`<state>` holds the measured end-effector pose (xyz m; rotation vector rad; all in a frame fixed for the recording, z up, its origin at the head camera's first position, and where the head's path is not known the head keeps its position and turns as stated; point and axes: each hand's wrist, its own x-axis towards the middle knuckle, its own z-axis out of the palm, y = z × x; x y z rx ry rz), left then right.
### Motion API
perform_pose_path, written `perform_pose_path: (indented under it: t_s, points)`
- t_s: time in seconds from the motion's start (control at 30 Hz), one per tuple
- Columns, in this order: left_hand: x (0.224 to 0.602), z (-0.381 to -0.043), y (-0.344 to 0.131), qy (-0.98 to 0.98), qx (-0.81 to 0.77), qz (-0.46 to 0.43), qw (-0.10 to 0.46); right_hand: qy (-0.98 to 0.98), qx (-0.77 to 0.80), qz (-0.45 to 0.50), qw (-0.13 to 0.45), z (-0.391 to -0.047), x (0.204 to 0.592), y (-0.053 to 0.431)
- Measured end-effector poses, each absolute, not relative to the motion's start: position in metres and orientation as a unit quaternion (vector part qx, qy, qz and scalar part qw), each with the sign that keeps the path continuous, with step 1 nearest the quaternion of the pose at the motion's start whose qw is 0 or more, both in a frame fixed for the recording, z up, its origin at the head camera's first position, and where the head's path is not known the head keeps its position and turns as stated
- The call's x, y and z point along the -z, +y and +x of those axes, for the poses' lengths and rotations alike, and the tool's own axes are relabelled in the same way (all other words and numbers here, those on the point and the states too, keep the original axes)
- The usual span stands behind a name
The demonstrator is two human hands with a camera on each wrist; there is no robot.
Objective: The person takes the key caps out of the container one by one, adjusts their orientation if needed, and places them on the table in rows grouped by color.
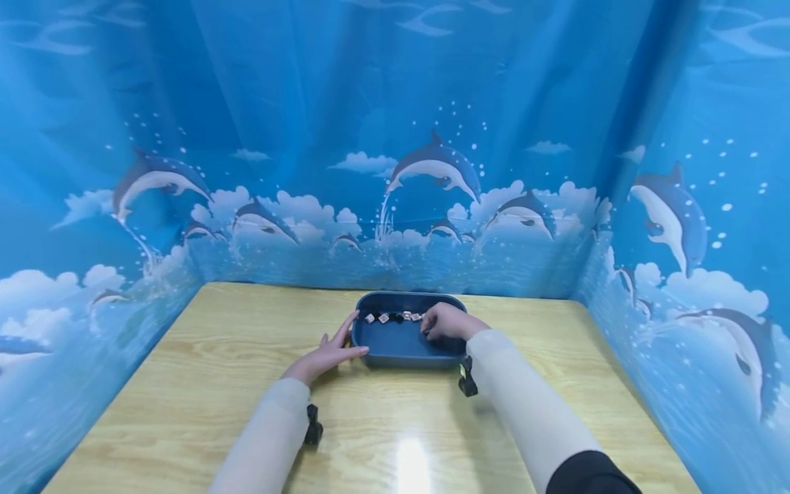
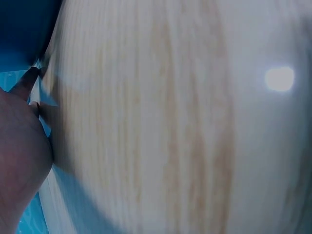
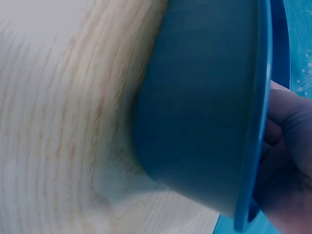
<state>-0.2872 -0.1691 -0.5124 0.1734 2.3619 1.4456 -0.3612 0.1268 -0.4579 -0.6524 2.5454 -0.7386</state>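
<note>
A dark blue rectangular basin (image 1: 395, 361) with rounded corners stands near the table's far edge. Along its inner back side runs a row of small blocky pieces (image 1: 384, 318), some whitish with markings, others black; their kind is too small to make out. My left hand (image 1: 327, 355) rests against the basin's left end, fingers and thumb spread and fairly straight. Inside the basin at the right, my right hand (image 1: 449, 322) has curled fingers, with a small dark piece (image 1: 426, 333) at the fingertips. The right wrist view shows the basin's wall (image 3: 204, 107) covering those fingertips.
The pale wood-grain table (image 1: 247, 343) spreads around the basin. Blue dolphin-printed curtains (image 1: 308, 137) hang behind and along both sides. A black wrist camera (image 1: 313, 425) sits on the left sleeve, another camera (image 1: 468, 379) on the right.
</note>
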Motion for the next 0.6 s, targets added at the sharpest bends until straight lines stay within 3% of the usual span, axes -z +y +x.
perform_pose_path:
  t_s: [0.6]
  points:
    - [0.514, -0.291, -0.17, 0.842, -0.504, 0.069, 0.181, 0.879, 0.39, -0.188, 0.201, -0.34, 0.451, 0.137]
